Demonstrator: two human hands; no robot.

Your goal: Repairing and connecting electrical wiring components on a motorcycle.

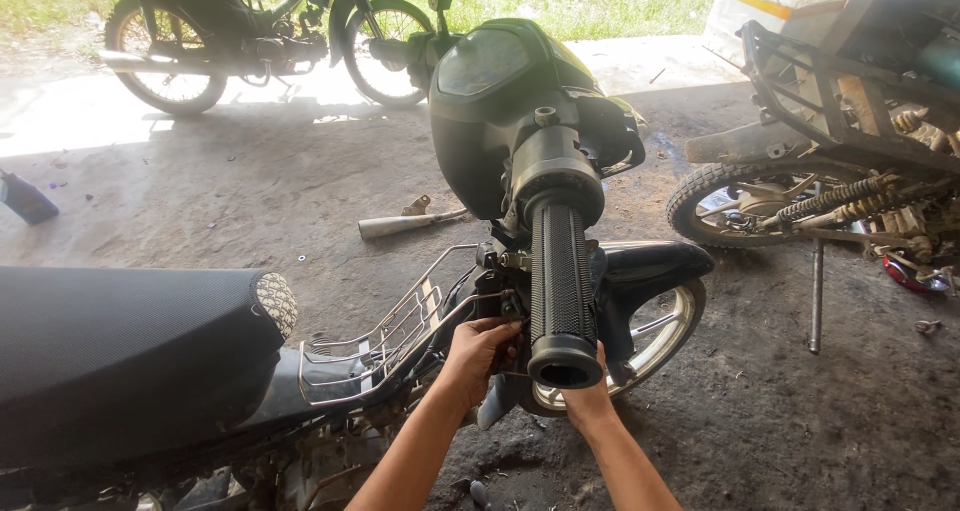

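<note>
From the head camera, the left hand (478, 356) reaches up under the motorcycle's handlebar, its fingers curled and pinched around a small dark metal fitting (508, 306) at the front frame, just above its fingertips and partly hidden by them. The right hand (588, 403) sits just beside the left hand, mostly hidden behind the black ribbed rubber handlebar grip (561, 296), so how far it is open cannot be told; only its wrist and the heel of the palm show. The grip's open end hangs between the two hands, nearly touching the right one. To the left of the left hand lies a chrome wire luggage rack (385, 333), and beyond that the black textured seat (120, 356). Above both hands rises the dark headlamp cowl (490, 101).
</note>
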